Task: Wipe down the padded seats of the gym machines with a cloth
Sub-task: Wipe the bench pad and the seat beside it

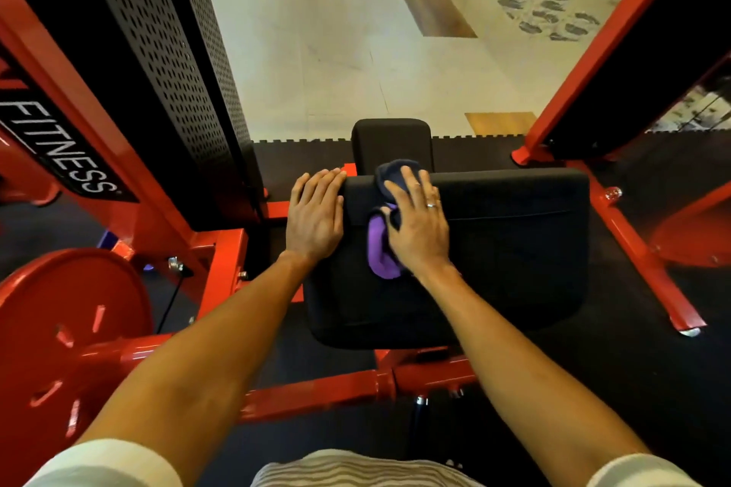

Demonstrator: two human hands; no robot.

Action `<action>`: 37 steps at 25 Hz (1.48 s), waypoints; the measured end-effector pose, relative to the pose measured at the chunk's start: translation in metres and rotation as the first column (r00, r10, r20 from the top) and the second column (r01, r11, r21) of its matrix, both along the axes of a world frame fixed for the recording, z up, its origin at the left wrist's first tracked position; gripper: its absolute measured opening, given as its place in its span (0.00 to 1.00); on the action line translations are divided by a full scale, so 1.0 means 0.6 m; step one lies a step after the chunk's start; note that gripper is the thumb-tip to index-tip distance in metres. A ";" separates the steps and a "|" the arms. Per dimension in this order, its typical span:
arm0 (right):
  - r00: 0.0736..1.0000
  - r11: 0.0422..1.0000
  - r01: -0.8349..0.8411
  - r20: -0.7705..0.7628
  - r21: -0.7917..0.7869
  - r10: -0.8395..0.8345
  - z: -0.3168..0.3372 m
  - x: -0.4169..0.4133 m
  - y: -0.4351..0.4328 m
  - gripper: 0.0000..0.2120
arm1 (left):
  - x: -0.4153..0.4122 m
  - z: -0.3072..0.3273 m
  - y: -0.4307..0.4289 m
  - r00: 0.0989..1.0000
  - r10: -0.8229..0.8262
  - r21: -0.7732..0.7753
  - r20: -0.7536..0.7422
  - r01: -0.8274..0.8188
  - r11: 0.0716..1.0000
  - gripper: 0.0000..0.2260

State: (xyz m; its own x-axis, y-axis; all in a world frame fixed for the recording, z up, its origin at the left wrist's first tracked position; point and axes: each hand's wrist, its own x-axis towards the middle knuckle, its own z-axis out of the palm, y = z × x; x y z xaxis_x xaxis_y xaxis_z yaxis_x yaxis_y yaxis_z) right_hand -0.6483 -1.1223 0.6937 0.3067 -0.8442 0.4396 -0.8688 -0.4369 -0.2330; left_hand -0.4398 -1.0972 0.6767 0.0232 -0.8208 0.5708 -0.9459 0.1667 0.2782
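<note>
Two hands lie on the black padded seat (514, 249). The right hand (417, 225) presses a purple and dark cloth (377, 249) flat on the seat's 11 o'clock part, fingers straight and a little apart. The left hand (314, 215) rests at 9 o'clock of the cloth, on the seat's edge, fingers straight and together. A smaller pad (391, 138) stands at 12 o'clock, and a red plate (59, 308) at 8 o'clock.

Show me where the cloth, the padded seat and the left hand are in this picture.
cloth (377, 249): head view, on its purple fold.
padded seat (514, 245): head view, on the bare black top.
left hand (314, 211): head view, on the back of the hand.
</note>
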 end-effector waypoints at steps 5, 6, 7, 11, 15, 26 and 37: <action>0.899 0.939 0.328 0.273 0.099 -0.343 0.000 -0.036 0.000 0.23 | -0.004 0.003 0.002 1.000 0.020 0.003 0.002 -0.020 1.000 0.20; 0.872 0.922 0.367 0.300 0.120 -0.386 0.006 -0.003 0.003 0.23 | -0.001 0.002 -0.001 1.000 0.021 0.006 0.004 -0.021 1.000 0.20; 0.876 0.923 0.364 0.291 0.126 -0.385 0.010 0.033 0.013 0.25 | 0.000 0.000 0.000 1.000 0.022 0.005 0.008 -0.022 1.000 0.20; 0.998 0.997 0.058 0.032 0.050 -0.059 -0.010 0.105 0.074 0.32 | 0.001 0.001 -0.002 1.000 0.014 -0.013 0.018 -0.014 1.000 0.20; 0.999 0.999 0.037 -0.002 0.000 -0.037 -0.041 -0.002 0.076 0.32 | -0.007 0.006 0.003 1.000 0.014 -0.017 -0.001 -0.014 1.000 0.20; 0.998 1.000 -0.003 0.068 -0.029 0.005 -0.059 0.092 0.129 0.28 | -0.002 0.007 0.004 1.000 -0.008 0.028 0.015 0.008 1.000 0.21; 0.886 0.936 0.299 0.311 0.185 -0.344 -0.055 0.083 0.130 0.31 | -0.028 -0.065 0.096 0.999 -0.037 0.040 -0.008 0.037 0.999 0.25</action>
State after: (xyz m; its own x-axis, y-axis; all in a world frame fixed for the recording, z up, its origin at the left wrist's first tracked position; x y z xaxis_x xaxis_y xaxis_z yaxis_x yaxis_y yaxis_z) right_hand -0.5986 -1.0443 0.6607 -0.1367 -0.9271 0.3489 -0.8177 -0.0932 -0.5680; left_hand -0.4564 -1.0394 0.6376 -0.0035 -0.8433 0.5374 -0.9373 0.1900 0.2921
